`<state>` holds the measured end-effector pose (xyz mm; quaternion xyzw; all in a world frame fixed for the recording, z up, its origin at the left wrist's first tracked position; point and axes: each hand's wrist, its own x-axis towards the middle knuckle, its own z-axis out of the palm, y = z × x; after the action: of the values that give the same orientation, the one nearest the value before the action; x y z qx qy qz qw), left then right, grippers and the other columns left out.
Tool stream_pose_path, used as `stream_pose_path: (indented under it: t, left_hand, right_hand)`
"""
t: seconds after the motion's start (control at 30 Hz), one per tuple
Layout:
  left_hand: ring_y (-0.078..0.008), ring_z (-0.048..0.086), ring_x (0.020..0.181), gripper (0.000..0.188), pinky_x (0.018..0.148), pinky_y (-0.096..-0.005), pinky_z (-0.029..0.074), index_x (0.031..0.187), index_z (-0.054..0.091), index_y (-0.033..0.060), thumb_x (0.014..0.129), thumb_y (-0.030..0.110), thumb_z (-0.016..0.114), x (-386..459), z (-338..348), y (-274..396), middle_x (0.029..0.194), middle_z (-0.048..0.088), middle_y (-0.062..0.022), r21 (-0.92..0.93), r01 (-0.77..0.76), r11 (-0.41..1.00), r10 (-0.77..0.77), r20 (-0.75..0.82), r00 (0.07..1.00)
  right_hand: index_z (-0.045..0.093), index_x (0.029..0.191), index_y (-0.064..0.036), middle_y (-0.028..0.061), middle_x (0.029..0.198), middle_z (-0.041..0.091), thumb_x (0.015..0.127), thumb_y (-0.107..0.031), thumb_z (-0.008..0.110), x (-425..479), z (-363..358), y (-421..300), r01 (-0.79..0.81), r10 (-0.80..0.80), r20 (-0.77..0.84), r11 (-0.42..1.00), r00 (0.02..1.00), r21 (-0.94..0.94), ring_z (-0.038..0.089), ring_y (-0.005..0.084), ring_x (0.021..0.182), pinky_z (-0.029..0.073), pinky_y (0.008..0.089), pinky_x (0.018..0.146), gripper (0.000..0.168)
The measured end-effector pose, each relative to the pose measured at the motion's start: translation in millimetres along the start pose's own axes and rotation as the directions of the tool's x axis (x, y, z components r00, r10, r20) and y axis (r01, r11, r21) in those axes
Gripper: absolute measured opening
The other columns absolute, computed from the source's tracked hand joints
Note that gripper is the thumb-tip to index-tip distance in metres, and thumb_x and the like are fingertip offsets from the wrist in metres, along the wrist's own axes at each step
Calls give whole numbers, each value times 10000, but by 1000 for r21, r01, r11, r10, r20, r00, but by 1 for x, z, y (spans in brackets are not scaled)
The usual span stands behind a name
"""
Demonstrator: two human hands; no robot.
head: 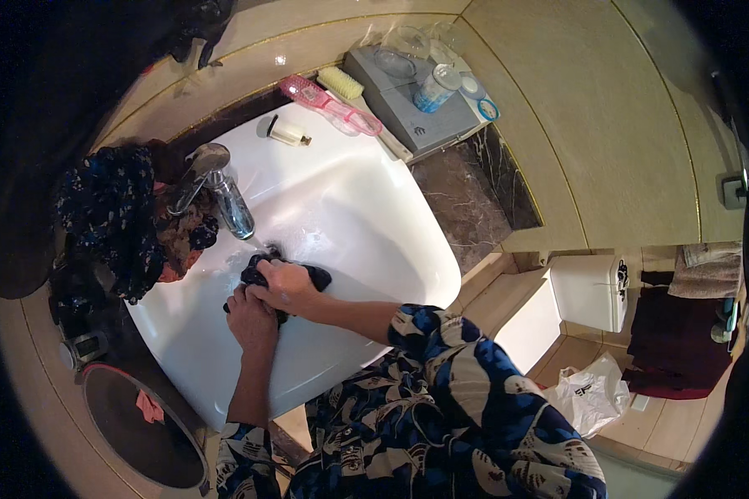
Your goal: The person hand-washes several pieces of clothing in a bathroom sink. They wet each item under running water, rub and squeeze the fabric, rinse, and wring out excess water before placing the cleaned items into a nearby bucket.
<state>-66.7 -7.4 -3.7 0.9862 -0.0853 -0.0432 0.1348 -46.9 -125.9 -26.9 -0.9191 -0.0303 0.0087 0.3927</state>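
Both of my hands grip a wet black cloth (317,276) in the white washbasin (374,249), below the chrome faucet (232,203). Water runs from its spout onto the cloth. My right hand (285,285) lies over the upper part of the cloth, its fingers curled into it. Close against it, a little lower and to the left, my left hand (251,315) is closed on the cloth's near edge. Dark patterned fabric (109,212) and a crumpled reddish-brown cloth (181,240) are heaped on the basin's left rim, beside the faucet.
A small bottle (289,133), a pink hairbrush (331,103) and a pale-bristled brush (342,83) lie at the basin's back. A grey box (412,106) bears a blue-and-white can (435,88). An oval mirror (146,427) is at lower left; a white plastic bag (593,393) lies right.
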Motion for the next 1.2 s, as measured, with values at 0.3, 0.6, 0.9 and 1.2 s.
stream_pose_path:
  t: [0.3,0.6,0.9,1.2]
  left_hand:
    - [-304,499,920,216,715,-429,436,899,523,49,723,171,554,0,3,7,1058,521,-122,31,-20,999,17,78,997]
    - [-300,497,922,230,719,-427,433,911,520,50,721,177,553,4,5,7,1077,517,-114,31,-30,999,30,6,1000]
    - [-309,495,929,248,743,-438,425,914,529,48,703,172,567,1,7,3,1064,515,-126,-42,22,999,-23,-20,1000]
    - [-294,489,964,273,744,-419,435,953,526,54,722,194,571,10,7,6,1106,509,-100,47,37,998,-39,22,999]
  right_hand:
    - [582,927,-57,146,802,588,758,-317,582,49,8,10,-271,270,-34,962,962,-26,597,324,767,483,421,659,310]
    - [545,909,-57,136,790,562,707,-282,657,32,-2,25,170,-180,-28,959,983,-226,597,294,671,490,401,579,322]
    - [521,804,-59,146,711,561,670,-282,688,-18,-12,14,86,-88,-22,994,996,-65,590,322,625,478,414,533,309]
    - [551,835,-13,179,756,607,735,-362,626,35,-3,0,-179,174,-45,970,984,-163,611,340,673,492,421,612,371]
